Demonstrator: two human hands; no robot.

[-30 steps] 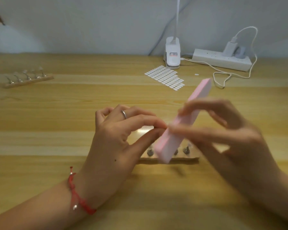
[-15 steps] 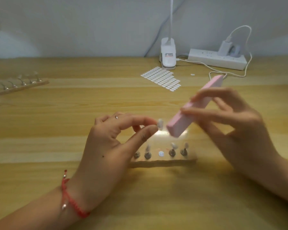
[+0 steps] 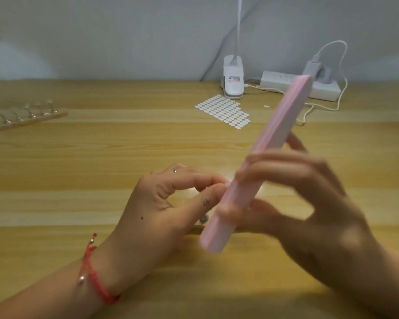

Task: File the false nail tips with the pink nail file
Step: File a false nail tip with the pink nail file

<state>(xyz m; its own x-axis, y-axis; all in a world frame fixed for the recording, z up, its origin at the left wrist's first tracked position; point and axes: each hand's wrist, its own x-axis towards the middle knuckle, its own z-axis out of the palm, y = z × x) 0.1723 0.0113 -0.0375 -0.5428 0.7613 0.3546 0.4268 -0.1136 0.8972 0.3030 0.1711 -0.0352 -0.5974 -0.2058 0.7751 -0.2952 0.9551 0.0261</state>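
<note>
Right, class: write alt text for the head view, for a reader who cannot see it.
The right hand holds a pink nail file against a small false nail tip pinched by the left hand, above a wooden table.

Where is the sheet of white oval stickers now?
Head view: the sticker sheet lies far back, right of centre, just before the white lamp clip.

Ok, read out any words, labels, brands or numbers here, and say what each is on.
Nothing here can be read with certainty.
Lamp base: small label with dark and red print, too blurred to read.
Power strip: faint marks, too small to read.
Pink nail file: no print shows.
</note>
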